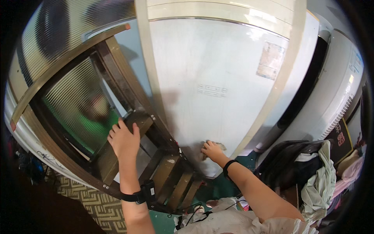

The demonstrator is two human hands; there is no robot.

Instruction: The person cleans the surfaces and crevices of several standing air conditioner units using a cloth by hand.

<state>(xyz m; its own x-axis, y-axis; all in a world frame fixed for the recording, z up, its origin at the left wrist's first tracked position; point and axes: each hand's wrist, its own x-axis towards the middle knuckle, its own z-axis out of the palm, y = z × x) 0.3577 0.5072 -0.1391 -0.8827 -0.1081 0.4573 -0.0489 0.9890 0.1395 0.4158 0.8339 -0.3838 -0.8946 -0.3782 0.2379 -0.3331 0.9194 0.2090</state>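
My left hand [124,142] lies over a tread near the top of a brown stepladder [163,172], its fingers over the far edge and the thumb apart. A black strap with a small box is on that wrist. In front of me stands a white panel [187,117] in a cream frame. My right hand [212,151] presses a dirty, crumpled cloth [219,145] against its lower part; the fingers hide much of the cloth. Dark grey smudges surround that hand on the panel. A black band circles the right wrist.
Ribbed glass [79,99] shows through the ladder at left, with a blurred green shape behind it. A faded sticker [271,60] is on the panel. At right are a white rounded appliance [330,93] and piled bags and cloths [318,175]. A patterned mat [90,201] lies lower left.
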